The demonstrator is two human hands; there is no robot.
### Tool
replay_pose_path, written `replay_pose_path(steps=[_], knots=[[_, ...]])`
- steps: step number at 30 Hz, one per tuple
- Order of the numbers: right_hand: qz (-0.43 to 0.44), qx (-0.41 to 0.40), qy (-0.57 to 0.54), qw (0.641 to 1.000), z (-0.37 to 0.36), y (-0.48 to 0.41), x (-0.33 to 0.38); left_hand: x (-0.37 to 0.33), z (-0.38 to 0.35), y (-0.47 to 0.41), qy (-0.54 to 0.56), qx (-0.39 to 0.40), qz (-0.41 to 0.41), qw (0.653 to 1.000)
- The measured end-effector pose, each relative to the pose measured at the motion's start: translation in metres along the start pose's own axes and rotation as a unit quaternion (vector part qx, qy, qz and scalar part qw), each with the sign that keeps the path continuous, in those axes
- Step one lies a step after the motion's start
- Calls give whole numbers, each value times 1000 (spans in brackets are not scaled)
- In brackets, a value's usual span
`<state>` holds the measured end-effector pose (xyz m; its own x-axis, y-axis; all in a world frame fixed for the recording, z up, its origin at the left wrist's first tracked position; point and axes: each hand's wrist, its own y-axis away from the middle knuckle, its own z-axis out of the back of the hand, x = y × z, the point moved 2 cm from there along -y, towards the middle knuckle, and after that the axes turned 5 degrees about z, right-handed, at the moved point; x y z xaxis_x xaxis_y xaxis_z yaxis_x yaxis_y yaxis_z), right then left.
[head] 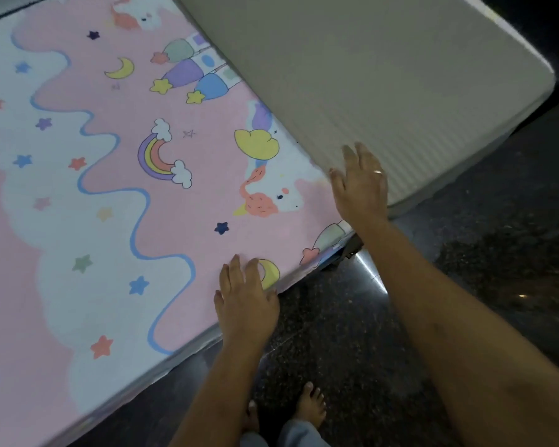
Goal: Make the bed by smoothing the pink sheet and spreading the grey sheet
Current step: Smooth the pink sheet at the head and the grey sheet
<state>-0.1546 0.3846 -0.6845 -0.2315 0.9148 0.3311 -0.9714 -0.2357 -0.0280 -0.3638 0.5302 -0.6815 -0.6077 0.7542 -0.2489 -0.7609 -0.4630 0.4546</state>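
Observation:
The pink sheet [117, 195], printed with unicorns, rainbows, stars and moons, lies flat over the mattress on the left. A grey sheet [384, 79] covers the adjoining mattress at the upper right, hanging past the pink one's edge. My left hand [244, 301] rests flat, fingers apart, on the pink sheet at its near edge beside a yellow moon. My right hand [360, 185] lies flat with spread fingers where the pink sheet meets the grey sheet's lower corner. A ring shows on one finger. Neither hand grips fabric.
Dark speckled floor [465, 253] runs along the bed's near side and to the right. My bare feet [310, 404] stand close to the bed edge. A dark bed-frame corner [349, 250] pokes out under the pink sheet.

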Motion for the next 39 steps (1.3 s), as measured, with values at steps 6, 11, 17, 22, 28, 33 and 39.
replay_pose_path(steps=[6,11,17,22,28,33,39], knots=[[91,261,17,961,-30,29,-27,-61,-6,-26,93,-38,-46,994],[174,178,-233,940,0,-2,-11,-111,1,-82,209,-128,-79,966],[44,98,10,994,-3,-147,-96,-145,20,-162,226,-136,-93,960],[127,149,81,977,-54,-123,-50,-154,29,-207,227,-135,-81,961],[338,140,-129,922,-44,-106,-4,-193,34,-226,277,-100,-110,949],[253,128,-20,959,-9,-155,-77,-235,22,-222,337,-112,-119,927],[209,161,152,953,-53,-104,-84,-273,-19,-194,302,-104,-103,942]])
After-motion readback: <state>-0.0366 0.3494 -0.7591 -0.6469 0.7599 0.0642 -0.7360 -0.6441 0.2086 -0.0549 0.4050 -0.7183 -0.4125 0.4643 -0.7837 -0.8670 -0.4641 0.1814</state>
